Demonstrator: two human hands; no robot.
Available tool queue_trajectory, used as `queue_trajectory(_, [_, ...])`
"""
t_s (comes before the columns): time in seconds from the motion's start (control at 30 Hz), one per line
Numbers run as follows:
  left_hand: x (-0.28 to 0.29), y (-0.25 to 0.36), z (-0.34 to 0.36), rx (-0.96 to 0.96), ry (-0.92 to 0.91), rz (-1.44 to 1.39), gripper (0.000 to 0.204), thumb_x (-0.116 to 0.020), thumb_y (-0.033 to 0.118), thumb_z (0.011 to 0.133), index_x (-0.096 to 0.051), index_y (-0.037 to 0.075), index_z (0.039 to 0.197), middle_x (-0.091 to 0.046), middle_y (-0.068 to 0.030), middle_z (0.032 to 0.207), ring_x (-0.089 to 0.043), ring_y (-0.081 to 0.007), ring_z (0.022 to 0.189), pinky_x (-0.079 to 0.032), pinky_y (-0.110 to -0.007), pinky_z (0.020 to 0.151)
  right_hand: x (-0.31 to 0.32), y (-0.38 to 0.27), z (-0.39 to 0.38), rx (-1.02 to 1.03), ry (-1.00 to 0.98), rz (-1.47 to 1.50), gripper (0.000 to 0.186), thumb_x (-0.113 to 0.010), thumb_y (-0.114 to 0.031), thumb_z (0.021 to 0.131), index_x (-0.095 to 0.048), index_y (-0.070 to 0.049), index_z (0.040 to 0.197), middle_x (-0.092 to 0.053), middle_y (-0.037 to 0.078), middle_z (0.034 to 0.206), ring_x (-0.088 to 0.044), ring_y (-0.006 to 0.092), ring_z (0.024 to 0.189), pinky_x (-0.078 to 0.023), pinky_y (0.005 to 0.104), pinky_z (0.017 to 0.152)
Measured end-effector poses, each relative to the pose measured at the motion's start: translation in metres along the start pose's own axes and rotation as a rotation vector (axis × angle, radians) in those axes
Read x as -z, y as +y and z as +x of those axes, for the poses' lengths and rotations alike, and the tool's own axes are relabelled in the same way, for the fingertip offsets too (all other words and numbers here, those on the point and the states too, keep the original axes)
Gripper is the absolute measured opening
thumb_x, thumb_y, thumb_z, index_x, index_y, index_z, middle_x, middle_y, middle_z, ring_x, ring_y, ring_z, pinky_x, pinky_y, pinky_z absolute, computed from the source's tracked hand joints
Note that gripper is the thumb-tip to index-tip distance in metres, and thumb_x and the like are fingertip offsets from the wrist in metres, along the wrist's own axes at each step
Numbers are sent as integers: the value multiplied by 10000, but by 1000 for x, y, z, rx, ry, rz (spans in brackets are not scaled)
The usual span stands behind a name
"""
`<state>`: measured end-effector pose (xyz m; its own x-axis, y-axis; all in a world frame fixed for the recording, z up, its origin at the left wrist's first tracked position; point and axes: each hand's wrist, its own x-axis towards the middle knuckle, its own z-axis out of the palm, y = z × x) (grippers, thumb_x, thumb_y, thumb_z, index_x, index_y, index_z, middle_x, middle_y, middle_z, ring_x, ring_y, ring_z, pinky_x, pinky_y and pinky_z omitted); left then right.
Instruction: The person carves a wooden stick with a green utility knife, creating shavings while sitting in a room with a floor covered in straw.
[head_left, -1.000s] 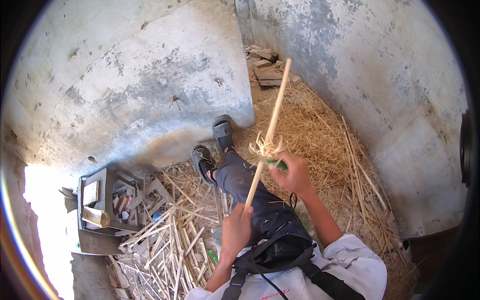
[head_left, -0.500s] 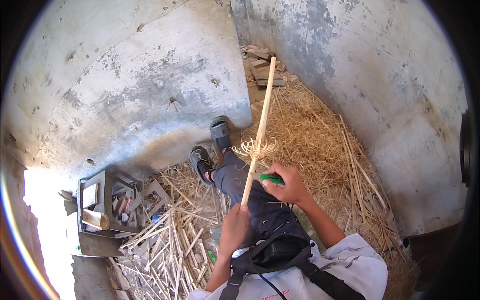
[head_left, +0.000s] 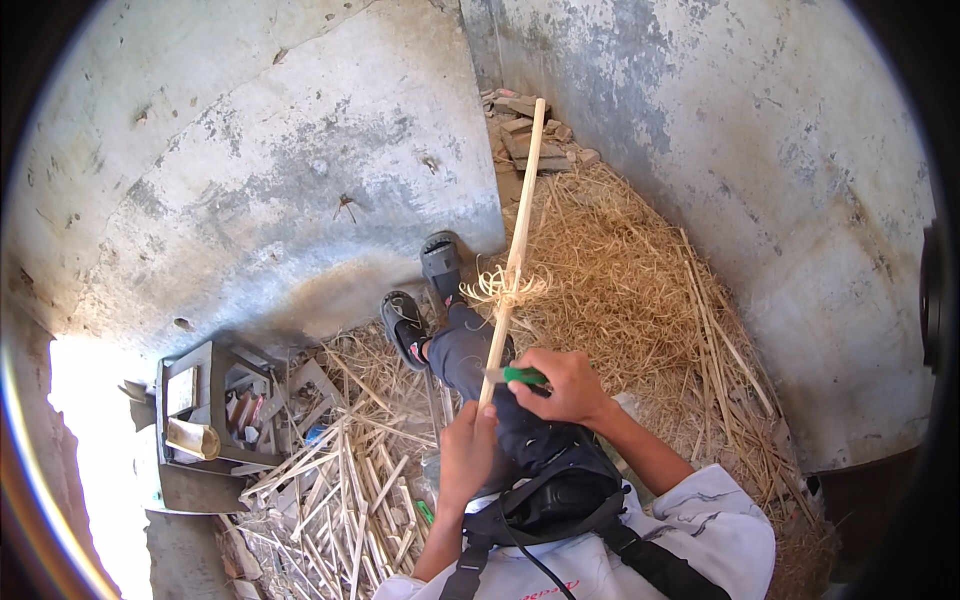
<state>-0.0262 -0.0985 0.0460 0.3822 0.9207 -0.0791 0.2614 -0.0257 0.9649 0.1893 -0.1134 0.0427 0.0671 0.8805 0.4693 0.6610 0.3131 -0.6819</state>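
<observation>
Grips a long pale wooden stick (head_left: 523, 200) near its lower end in the left hand (head_left: 467, 460), with the fingers closed around it. Holds a green-handled knife (head_left: 522, 376) in the right hand (head_left: 560, 385), with the fist shut around the handle. Sets the blade (head_left: 493, 375) against the stick, just above the left hand. Bears on the stick, roughly midway along, a ruff of thin curled shavings (head_left: 505, 287). Points the stick's free end away from the body, toward broken bricks (head_left: 535, 150) at the far corner of the floor. Carries the stick over dark trousers (head_left: 465, 365); cannot confirm contact between stick and cloth. Wears dark clogs (head_left: 402, 325), planted near the base of the left wall (head_left: 330, 130).

Found along the floor's right edge, beneath the weathered right wall (head_left: 760, 200): a broad spread of straw-coloured shreds (head_left: 620, 290), with long thin strips (head_left: 712, 330) lying nearest the wall. Found on the floor's near left part: a loose pile of pale sticks (head_left: 360, 490), with a small bright green item (head_left: 425, 511) beside it, too small to identify. Found at the floor's left edge: a box-like grey frame (head_left: 207, 400), with assorted scraps inside.
</observation>
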Motion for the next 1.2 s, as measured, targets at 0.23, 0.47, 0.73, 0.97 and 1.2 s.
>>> queue_trajectory(0.23, [3, 2, -4, 5, 4, 104, 343, -569, 247, 1137, -608, 21, 883, -476, 73, 676, -410, -16, 636, -318, -264, 542, 10, 15, 14, -56, 73, -4, 237, -779, -316, 909, -736, -106, 1009, -739, 84, 802, -744, 296, 698, -575, 409, 635])
queue_trajectory(0.47, [1, -9, -9, -5, -43, 82, 339, -570, 235, 1139, -588, 29, 870, -483, 79, 683, -415, -11, 647, -331, -257, 549, 16, 47, 27, -134, 180, 33, 253, -784, -243, 910, -711, -34, 1033, -742, 136, 812, -747, 277, 717, -572, 385, 657])
queue_trajectory(0.73, [0, -9, -8, 62, -67, -40, 297, -569, 227, 1140, -608, 26, 925, -505, 79, 704, -431, 2, 662, -343, -239, 556, 20, 22, 8, -169, 53, 123, 228, -777, -258, 916, -708, -59, 1003, -731, 121, 826, -738, 269, 705, -568, 384, 647])
queue_trajectory(0.97, [-1, 4, -5, 26, -6, 117, 348, -589, 269, 1105, -664, -30, 945, -624, -120, 659, -615, -211, 605, -496, -394, 616, 10, 0, 0, 12, 7, 44, 222, -802, -253, 893, -703, -72, 976, -693, 80, 756, -711, 256, 629, -549, 372, 586])
queue_trajectory(1.2, [0, 4, -7, -17, 15, 107, 307, -604, 245, 1112, -626, 7, 919, -513, 31, 661, -450, -42, 626, -359, -286, 546, 3, 5, 3, 0, 34, 9, 232, -785, -312, 900, -727, -100, 976, -718, 73, 789, -725, 289, 669, -566, 400, 620])
